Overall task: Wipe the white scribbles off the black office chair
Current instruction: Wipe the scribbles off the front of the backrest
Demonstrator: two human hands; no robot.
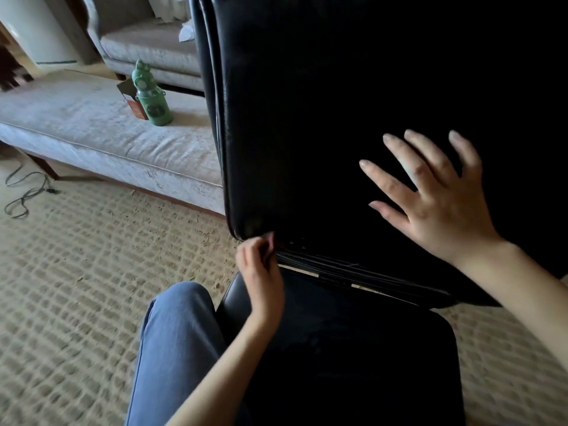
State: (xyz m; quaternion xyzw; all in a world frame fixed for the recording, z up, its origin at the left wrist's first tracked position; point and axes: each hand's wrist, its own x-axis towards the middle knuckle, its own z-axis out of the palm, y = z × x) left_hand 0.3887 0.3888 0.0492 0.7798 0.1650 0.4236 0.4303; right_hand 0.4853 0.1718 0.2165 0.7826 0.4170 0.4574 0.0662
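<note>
The black office chair fills the middle and right of the head view, its glossy backrest (307,103) upright and its seat (353,348) below. No white scribbles show on the dark leather. My right hand (436,198) lies flat with fingers spread against the lower backrest. My left hand (261,265) has its fingers curled at the backrest's lower left corner, by the gap above the seat; whether they pinch something small there cannot be told. No cloth is visible.
A pale sofa (107,142) runs along the left, with a green bottle (152,96) and a small red-and-white box (135,99) on its cushion. A dark cable (27,192) lies on the beige carpet. My knee in blue trousers (175,348) is left of the seat.
</note>
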